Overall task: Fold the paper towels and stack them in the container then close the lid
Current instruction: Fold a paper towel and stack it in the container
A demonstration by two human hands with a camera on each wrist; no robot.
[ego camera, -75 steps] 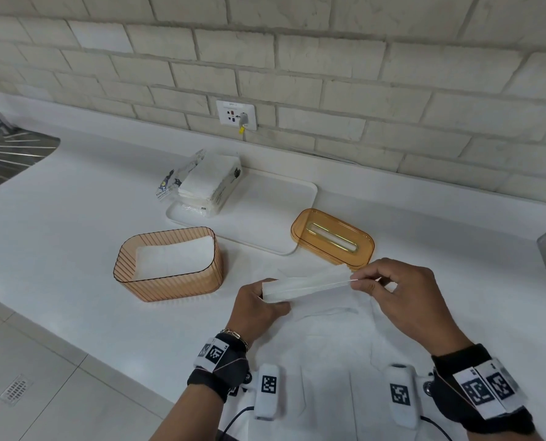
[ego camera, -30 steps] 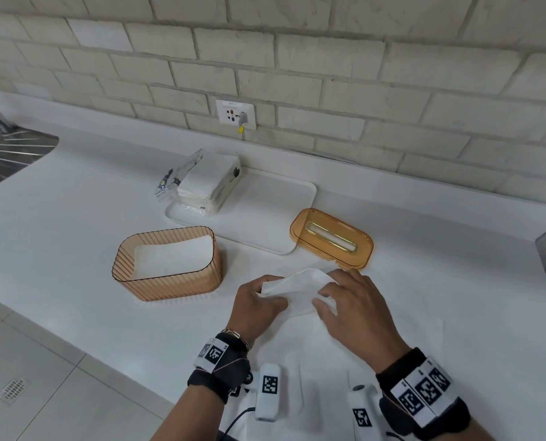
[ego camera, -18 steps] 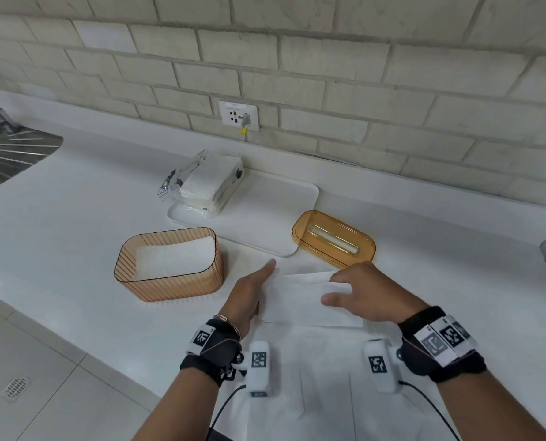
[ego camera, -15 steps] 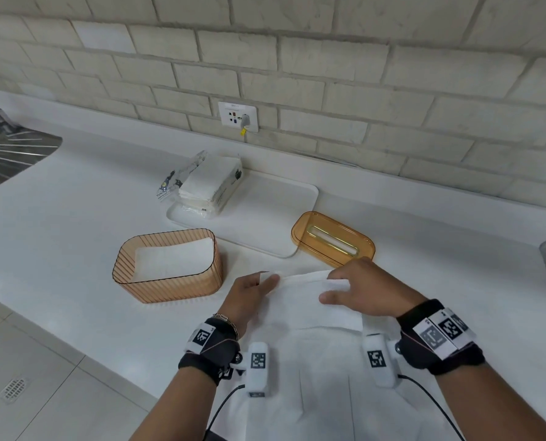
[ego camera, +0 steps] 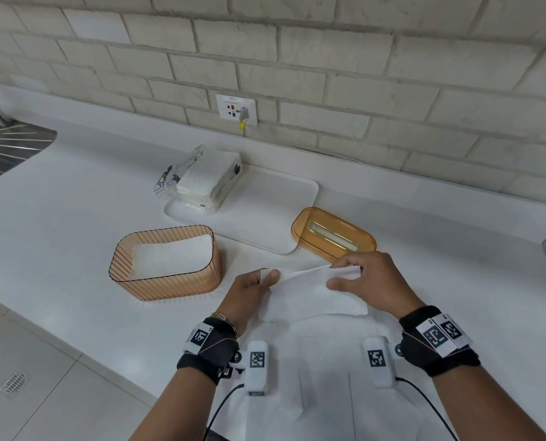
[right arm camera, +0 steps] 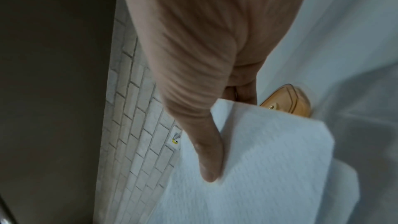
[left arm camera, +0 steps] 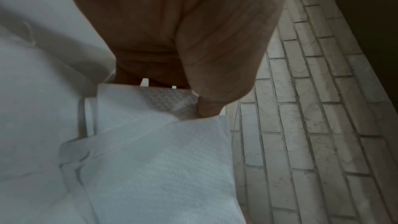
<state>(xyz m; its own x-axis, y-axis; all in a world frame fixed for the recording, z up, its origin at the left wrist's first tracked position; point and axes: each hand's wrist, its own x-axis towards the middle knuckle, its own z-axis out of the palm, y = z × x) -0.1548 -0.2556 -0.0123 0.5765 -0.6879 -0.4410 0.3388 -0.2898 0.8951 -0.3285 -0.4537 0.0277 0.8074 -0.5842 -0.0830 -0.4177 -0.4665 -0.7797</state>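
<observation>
A white folded paper towel is held between both hands just above the counter. My left hand pinches its left end with the thumb on top. My right hand pinches its right end, thumb on the upper face. The ribbed orange container stands to the left with folded white towels inside. Its orange lid lies upside down behind my right hand, also seen as the lid in the right wrist view.
A white tray at the back carries an opened pack of paper towels. A wall socket sits in the brick wall. A steel sink lies far left. The counter's front edge runs diagonally at lower left.
The towel lay flat under both hands half a second ago; now both hands have pinched its ends and lifted its far edge off the counter.
</observation>
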